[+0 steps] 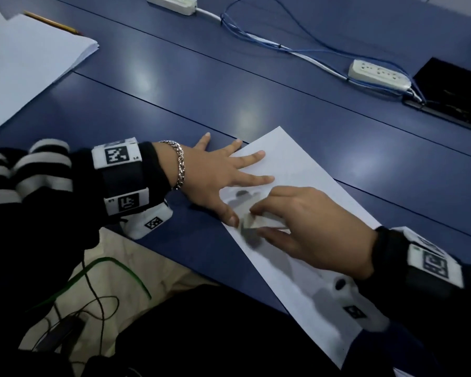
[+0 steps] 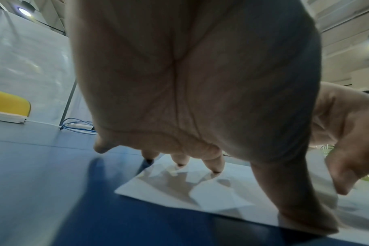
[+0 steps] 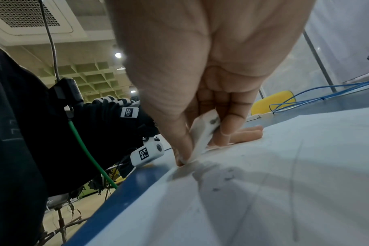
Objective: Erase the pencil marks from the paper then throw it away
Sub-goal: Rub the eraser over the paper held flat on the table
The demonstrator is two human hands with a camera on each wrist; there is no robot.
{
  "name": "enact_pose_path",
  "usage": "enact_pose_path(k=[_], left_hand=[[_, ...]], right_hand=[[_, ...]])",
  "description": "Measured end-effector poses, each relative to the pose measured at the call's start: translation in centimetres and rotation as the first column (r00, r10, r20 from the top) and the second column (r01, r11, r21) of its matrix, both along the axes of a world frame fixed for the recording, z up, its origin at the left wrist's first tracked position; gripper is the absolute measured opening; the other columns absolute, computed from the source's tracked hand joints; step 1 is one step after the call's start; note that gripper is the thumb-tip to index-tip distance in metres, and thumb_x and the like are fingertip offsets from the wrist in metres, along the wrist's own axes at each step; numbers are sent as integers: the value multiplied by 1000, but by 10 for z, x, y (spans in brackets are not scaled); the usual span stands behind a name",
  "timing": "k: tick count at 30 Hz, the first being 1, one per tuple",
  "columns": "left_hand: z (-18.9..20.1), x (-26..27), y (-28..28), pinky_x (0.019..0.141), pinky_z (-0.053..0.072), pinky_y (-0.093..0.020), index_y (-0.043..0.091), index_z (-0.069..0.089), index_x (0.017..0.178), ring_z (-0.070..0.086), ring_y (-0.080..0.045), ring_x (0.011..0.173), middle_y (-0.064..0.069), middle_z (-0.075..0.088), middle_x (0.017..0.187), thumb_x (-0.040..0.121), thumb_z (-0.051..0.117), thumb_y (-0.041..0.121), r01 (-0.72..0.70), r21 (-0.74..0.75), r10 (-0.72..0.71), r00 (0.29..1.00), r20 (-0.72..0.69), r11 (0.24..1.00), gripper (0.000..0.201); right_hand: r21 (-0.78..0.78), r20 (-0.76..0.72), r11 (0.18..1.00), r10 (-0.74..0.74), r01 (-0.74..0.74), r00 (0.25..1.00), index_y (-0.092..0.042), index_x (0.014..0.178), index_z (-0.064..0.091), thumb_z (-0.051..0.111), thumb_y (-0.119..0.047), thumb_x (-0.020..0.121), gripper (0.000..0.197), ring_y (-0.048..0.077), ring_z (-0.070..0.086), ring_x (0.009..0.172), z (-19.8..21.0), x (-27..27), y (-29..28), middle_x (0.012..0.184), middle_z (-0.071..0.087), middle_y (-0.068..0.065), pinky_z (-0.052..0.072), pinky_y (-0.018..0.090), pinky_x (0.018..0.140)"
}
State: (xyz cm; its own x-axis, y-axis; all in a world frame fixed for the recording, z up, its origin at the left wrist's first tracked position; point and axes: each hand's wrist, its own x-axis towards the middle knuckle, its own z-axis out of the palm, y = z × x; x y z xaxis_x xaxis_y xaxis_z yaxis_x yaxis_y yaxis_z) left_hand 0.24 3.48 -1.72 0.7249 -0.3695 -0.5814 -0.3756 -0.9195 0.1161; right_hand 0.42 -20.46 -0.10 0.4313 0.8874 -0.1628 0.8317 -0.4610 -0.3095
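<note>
A white sheet of paper (image 1: 305, 213) lies slantwise on the blue table (image 1: 229, 85), its near end over the table's front edge. My left hand (image 1: 218, 172) lies flat with spread, straight fingers pressing the sheet's far left part; in the left wrist view the fingertips (image 2: 180, 164) stand on the paper (image 2: 211, 194). My right hand (image 1: 310, 227) pinches a white eraser (image 1: 252, 223) between thumb and fingers, its lower end on the sheet near the left edge. In the right wrist view the eraser (image 3: 202, 134) touches the paper (image 3: 284, 183), where faint pencil lines (image 3: 295, 168) show.
A stack of white paper (image 1: 25, 63) with a yellow pencil (image 1: 52, 22) behind it lies at the far left. Two power strips (image 1: 378, 74) and blue cables (image 1: 256, 36) run along the back. A black device (image 1: 452, 91) sits far right. My lap and wires are below the table's edge.
</note>
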Motion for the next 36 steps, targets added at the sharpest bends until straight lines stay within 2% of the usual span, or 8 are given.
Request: enact_pose_path(k=[5,10,15,20,24,29,34,36], left_hand=[[-2,4,3,110,-8,-84,75,-22,142,-35,-32,152,23,-41,161,76,53,92,0,24,1,1000,-28,1000,102],[-3,6,5,110,-10,-83,75,-24,142,-37,-33,151,25,-45,157,73,51,95,3,25,-2,999,-39,1000,104],[-5,7,5,110,-9,-84,81,-31,127,-39,-31,151,26,-47,155,70,53,95,1,22,0,999,-53,1000,102],[-4,5,5,111,-10,-83,75,-23,142,-38,-31,151,25,-45,158,73,51,94,-2,17,2,999,-36,1000,104],[-4,6,5,111,-9,-83,73,-18,146,-38,-30,151,25,-44,158,72,54,93,-4,19,5,999,-41,1000,105],[-4,5,5,111,-9,-82,75,-23,141,-38,-31,151,25,-44,158,71,51,95,-4,20,5,999,-35,1000,104],[-4,6,5,111,-8,-83,72,-17,147,-37,-29,152,26,-45,157,71,54,94,-5,19,6,999,-40,1000,106],[-4,6,6,111,-8,-83,74,-21,144,-37,-30,152,25,-45,158,71,53,94,-3,23,4,999,-39,1000,105]], right_hand=[[8,20,1000,-6,6,1000,-23,111,65,66,-38,90,26,23,63,97,-1,2,7,105,64,-3,54,41,77],[-36,-58,989,142,-144,988,-26,112,66,61,-40,93,24,17,60,90,1,-7,5,97,59,-8,51,34,76],[65,7,997,30,-30,1000,-23,107,69,69,-39,87,25,21,64,93,-3,12,7,107,65,-6,53,34,74],[-20,-111,977,209,-212,972,-28,111,68,65,-44,93,25,14,61,88,1,9,7,97,61,-11,51,31,77],[69,-39,988,138,-135,990,-26,102,70,71,-37,87,18,16,61,98,1,22,13,118,65,-10,52,31,80],[-41,-103,964,257,-262,961,-25,102,68,67,-42,91,20,14,56,80,4,8,9,89,55,-13,50,33,73],[57,-47,988,144,-141,988,-25,102,71,73,-37,85,20,20,65,94,4,22,15,115,66,-10,53,35,77],[25,-66,981,193,-192,979,-24,101,69,71,-37,87,19,18,61,86,4,14,12,102,64,-9,53,37,74]])
